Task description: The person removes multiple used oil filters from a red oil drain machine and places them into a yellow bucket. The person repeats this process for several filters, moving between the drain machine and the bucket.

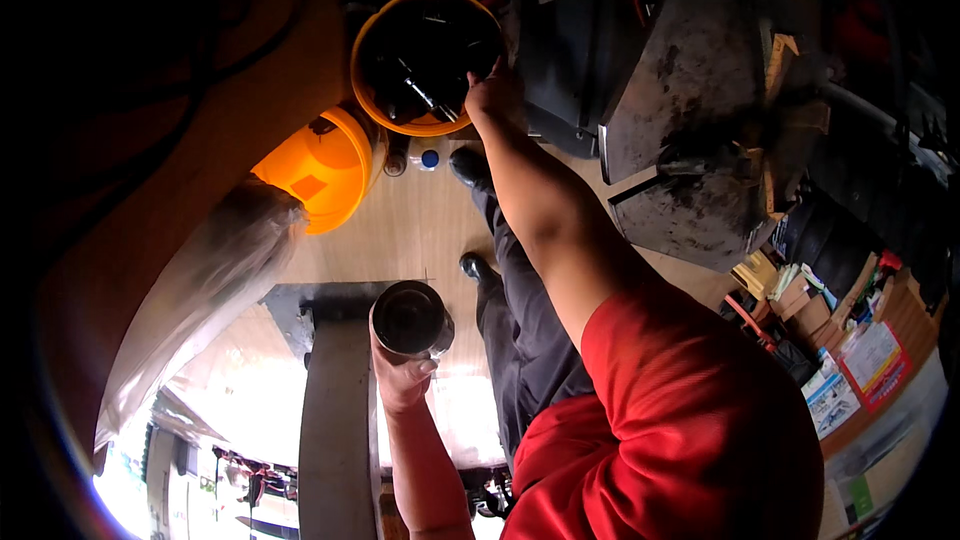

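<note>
Head view: right hand (492, 92) stretched forward, fingers curled over the near rim of an orange bucket (424, 60) holding dark tools; how tightly they close we cannot tell. Left hand (400, 372) wrapped around a dark metal cylinder (410, 318), fingers pressed together on its side, raised beside a grey beam (335, 410). We note a second orange bucket (318, 175) lower left of the first, and a grimy metal machine housing (690, 120) at right.
</note>
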Tool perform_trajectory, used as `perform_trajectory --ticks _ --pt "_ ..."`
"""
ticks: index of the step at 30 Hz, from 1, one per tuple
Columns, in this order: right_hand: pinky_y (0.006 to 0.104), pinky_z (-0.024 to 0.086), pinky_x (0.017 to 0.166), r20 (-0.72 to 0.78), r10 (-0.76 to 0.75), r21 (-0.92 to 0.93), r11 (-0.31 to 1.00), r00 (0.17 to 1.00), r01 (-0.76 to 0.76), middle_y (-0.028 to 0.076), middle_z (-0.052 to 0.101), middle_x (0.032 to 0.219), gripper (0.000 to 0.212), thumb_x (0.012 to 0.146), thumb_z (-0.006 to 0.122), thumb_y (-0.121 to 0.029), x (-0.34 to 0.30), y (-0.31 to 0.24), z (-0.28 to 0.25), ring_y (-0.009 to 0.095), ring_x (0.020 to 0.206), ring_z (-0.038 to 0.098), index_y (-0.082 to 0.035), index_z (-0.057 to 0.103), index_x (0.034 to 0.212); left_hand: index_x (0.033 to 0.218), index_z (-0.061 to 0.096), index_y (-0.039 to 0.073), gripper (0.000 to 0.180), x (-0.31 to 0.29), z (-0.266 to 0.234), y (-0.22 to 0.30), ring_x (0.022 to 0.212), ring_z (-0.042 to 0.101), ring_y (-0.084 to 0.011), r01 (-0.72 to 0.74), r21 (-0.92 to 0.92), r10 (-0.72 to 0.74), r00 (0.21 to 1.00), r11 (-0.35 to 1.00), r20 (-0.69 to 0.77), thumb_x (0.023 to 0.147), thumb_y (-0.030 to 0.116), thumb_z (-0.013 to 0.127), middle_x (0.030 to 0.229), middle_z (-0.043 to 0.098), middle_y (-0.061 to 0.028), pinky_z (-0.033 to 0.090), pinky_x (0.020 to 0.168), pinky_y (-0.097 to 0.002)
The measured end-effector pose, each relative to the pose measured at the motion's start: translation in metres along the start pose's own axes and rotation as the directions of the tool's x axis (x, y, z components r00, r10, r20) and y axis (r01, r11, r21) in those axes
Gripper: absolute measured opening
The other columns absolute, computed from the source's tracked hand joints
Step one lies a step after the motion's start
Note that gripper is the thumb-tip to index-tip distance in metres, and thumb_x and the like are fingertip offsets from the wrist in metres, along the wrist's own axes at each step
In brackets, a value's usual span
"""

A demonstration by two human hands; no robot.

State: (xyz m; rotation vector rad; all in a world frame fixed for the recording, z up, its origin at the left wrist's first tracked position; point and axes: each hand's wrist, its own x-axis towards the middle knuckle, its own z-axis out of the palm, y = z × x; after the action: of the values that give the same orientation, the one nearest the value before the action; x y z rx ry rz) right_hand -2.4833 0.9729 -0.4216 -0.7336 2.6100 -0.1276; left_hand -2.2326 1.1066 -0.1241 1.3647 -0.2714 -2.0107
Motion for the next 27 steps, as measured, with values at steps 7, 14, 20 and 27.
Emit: perform_trajectory --ticks 7,14,20,27 --pt "0.0418 0.047 0.091 0.14 0.105 0.245 0.96 0.985 -0.137 0.022 0.055 0.119 0.067 0.081 0.065 -0.042 -0.008 -0.014 -0.048 0.033 0.109 0.056 -0.009 0.04 0.133 0.125 0.044 0.003 0.082 0.029 0.016 -0.008 0.1 0.053 -0.0154 -0.036 0.037 0.036 0.999 0.999 -0.026 0.057 0.021 0.086 0.111 0.056 -0.005 0.042 0.087 -0.0273" --pt "0.0304 0.047 0.084 0.595 -0.222 0.605 0.756 0.773 -0.249 0.01 0.063 0.099 0.045 0.086 0.061 -0.038 -0.134 0.025 -0.084 0.021 0.094 0.06 -0.003 0.056 0.114 0.121 0.046 0.003 0.059 0.084 -0.013 -0.045 0.096 0.053 -0.0152 0.017 0.069 -0.008 0.992 0.998 -0.125 0.071 0.016 0.073 0.107 0.056 -0.0059 0.042 0.083 -0.0293" --pt "0.029 0.043 0.092 0.598 -0.504 0.795 0.47 0.623 -0.384 0.006 0.06 0.11 0.048 0.081 0.068 -0.013 -0.161 0.049 -0.087 0.013 0.104 0.054 -0.002 0.05 0.125 0.108 0.053 0.002 0.043 0.148 0.0 -0.074 0.083 0.053 -0.0121 -0.172 0.579 0.271 0.959 0.797 -0.089 0.073 0.012 0.075 0.089 0.056 -0.0015 0.044 0.078 -0.0252" --pt "0.027 0.05 0.073 0.614 -0.418 0.748 0.037 0.669 -0.663 0.003 0.065 0.089 0.02 0.085 0.06 -0.017 -0.104 0.022 -0.088 0.015 0.08 0.063 -0.006 0.061 0.102 0.129 0.044 0.003 0.075 0.191 0.034 -0.068 0.114 0.052 -0.0334 -0.268 0.865 0.265 0.95 0.424 0.164 0.065 0.02 0.079 0.121 0.055 -0.0184 0.041 0.095 -0.0393"
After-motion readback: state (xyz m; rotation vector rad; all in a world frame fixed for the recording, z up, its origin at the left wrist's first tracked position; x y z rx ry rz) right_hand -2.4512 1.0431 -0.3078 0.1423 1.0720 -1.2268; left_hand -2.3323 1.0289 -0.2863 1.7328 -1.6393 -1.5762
